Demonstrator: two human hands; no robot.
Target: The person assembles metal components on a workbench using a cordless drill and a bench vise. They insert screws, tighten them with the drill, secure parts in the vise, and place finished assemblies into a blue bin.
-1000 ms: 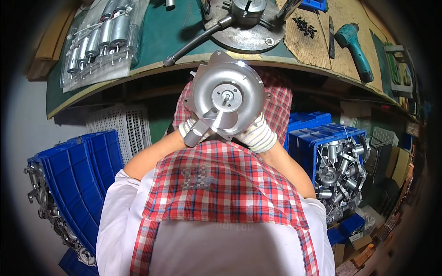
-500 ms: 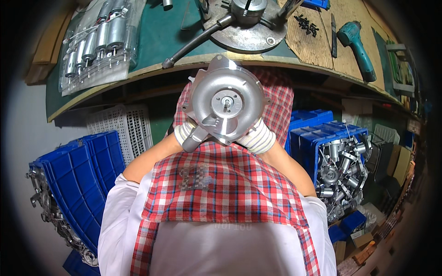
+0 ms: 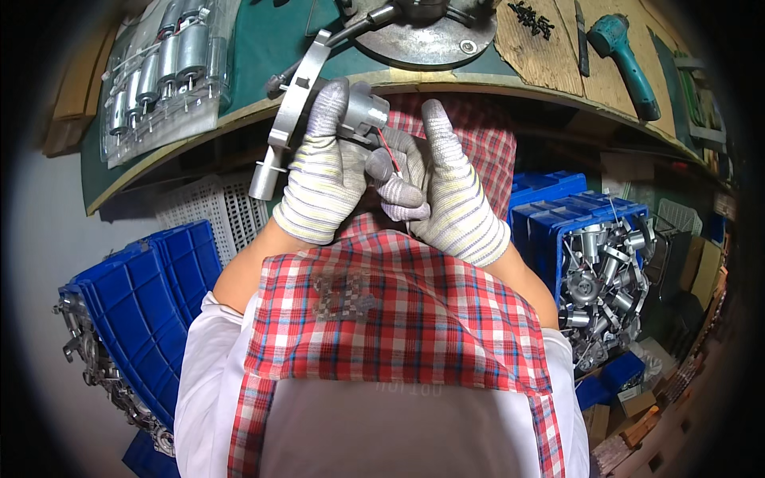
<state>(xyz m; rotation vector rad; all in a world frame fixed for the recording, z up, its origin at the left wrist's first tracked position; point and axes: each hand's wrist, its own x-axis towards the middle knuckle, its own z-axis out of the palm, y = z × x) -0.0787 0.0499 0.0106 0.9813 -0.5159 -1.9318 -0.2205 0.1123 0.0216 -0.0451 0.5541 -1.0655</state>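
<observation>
Metal blower housing w/ motor point(image 3: 319, 111) is held up in front of the chest, just below the bench point(image 3: 263, 48) edge, turned edge-on to the camera: the flat round disc shows as a thin strip running top-right to bottom-left, outlet stub at the low left end, motor can sticking out to the right toward the other hand. Left hand point(image 3: 319, 179) is wrapped around the disc/motor junction, thumb up along the disc face, so it carries the weight. Right hand point(image 3: 446, 187) sits just beside the motor's end, fingers extended up, thumb and forefinger pinching the thin red wire point(image 3: 388, 151) that comes off the motor. So long axis of disc = diagonal, motor axis points at right hand; left hand nearer the body of the part. Blue bin of similar metal parts point(image 3: 606, 271) low right, well apart.
</observation>
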